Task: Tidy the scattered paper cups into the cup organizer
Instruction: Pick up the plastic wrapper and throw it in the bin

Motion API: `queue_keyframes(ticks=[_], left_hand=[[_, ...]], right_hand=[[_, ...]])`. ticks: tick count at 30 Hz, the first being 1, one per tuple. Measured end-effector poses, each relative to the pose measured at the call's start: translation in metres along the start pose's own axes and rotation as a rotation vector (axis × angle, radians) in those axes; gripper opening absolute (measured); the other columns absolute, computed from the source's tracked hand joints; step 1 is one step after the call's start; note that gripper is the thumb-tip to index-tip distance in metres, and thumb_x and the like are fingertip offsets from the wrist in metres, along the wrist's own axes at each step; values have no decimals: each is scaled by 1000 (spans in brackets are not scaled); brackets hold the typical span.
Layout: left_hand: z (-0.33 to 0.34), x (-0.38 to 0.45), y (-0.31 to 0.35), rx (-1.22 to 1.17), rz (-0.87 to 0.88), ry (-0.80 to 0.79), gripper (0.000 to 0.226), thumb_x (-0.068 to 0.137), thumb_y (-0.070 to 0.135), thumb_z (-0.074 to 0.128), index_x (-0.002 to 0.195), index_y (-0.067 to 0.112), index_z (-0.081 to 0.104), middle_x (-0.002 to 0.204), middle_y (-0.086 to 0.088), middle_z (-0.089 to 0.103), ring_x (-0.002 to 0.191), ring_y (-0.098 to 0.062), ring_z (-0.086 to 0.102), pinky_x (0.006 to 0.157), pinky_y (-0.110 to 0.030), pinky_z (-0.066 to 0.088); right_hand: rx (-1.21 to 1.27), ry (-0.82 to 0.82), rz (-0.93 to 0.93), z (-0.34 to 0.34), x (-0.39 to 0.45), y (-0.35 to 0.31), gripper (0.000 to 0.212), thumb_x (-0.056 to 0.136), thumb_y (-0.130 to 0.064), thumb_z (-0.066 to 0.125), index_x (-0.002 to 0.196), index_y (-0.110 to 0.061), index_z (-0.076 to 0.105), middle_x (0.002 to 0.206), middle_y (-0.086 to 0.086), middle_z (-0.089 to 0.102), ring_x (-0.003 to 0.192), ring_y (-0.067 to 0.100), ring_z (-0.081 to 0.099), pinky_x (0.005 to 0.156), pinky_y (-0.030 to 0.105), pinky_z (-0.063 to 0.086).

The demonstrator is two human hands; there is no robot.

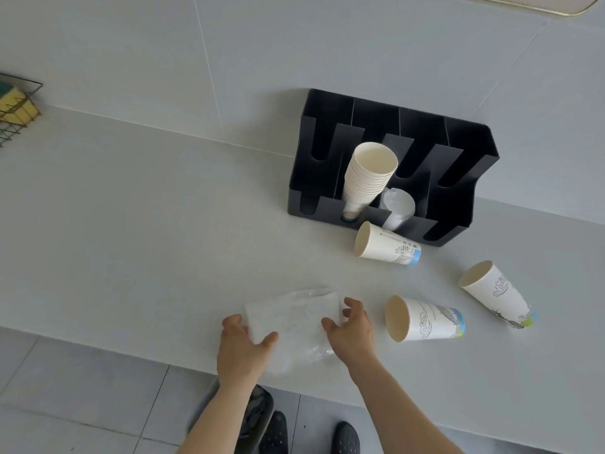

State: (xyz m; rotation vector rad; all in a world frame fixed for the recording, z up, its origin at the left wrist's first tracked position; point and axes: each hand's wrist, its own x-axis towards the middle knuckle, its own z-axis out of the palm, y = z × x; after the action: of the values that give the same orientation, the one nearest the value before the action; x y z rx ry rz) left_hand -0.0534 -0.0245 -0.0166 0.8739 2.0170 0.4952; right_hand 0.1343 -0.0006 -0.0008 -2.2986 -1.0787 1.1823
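A black cup organizer stands against the wall on the white counter. A stack of white paper cups leans in one of its slots, with clear lids in the slot beside it. Three printed paper cups lie on their sides: one just in front of the organizer, one right of my right hand, one farther right. A clear plastic bag lies near the counter's front edge. My left hand grips its left side. My right hand rests on its right edge, fingers spread.
A wire basket holding a yellow-green sponge hangs at the far left. The counter's front edge runs below my hands, with grey floor tiles and dark shoes beneath. A tray corner shows at the top right.
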Motion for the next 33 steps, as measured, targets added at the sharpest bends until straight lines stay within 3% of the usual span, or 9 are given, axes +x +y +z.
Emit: queue_keyframes(ticks=[3,6,9,12,14,20,23,26,33], left_hand=[[3,-5,0,-105,-17,26,70,76,26,82,133,14,44,128,-6,59,118,-29,59,93,-41,51],[2,-14,2,-191,2,46,60,80,19,79,131,18,48,118,4,53,124,-25,55,92,-36,48],[-1,-25,4,-284,0,62,53,80,19,77,124,27,48,118,5,54,116,-23,57,91,-39,49],[-2,-39,4,-394,-1,92,47,83,16,71,123,29,50,118,5,55,107,-21,57,84,-37,47],[-3,-52,2,-475,4,126,45,85,10,66,122,30,52,118,8,56,100,-16,58,75,-32,47],[-11,-93,-25,-584,-68,276,55,81,5,65,123,38,51,117,14,56,103,-14,59,79,-38,54],[-20,-113,-51,-621,-79,374,57,81,1,67,124,33,49,112,16,56,98,-8,59,68,-31,51],[-27,-124,-84,-654,-145,465,54,81,1,69,122,29,47,113,10,56,101,-16,60,69,-33,50],[-32,-130,-166,-691,-293,614,45,81,5,73,112,25,46,114,10,57,109,-21,60,72,-32,48]], right_hand=[[69,-32,16,-5,0,2,52,90,-20,70,139,-21,52,130,6,62,112,25,63,92,39,55],[114,-53,-16,-11,1,7,46,93,-15,68,137,-22,58,117,6,65,106,27,65,92,39,55],[181,-74,-59,-19,2,12,40,93,-14,70,131,-23,63,102,5,64,94,25,66,82,35,55],[236,-126,-113,-29,0,14,35,93,-16,71,125,-28,64,105,7,64,91,22,66,64,25,49],[249,-160,-151,-34,-3,14,34,93,-18,72,124,-31,64,106,6,65,93,25,68,61,26,49],[180,-290,-263,-29,-20,10,33,94,-24,71,125,-33,64,104,2,68,91,21,69,69,32,57],[153,-381,-300,-13,-37,9,33,95,-23,71,126,-32,64,104,2,68,90,20,69,63,27,52],[99,-472,-336,11,-56,11,36,96,-24,70,130,-31,63,106,1,68,92,20,69,69,28,55],[-91,-641,-398,76,-91,32,49,95,-17,60,141,-33,55,114,-4,66,97,15,68,89,44,61]])
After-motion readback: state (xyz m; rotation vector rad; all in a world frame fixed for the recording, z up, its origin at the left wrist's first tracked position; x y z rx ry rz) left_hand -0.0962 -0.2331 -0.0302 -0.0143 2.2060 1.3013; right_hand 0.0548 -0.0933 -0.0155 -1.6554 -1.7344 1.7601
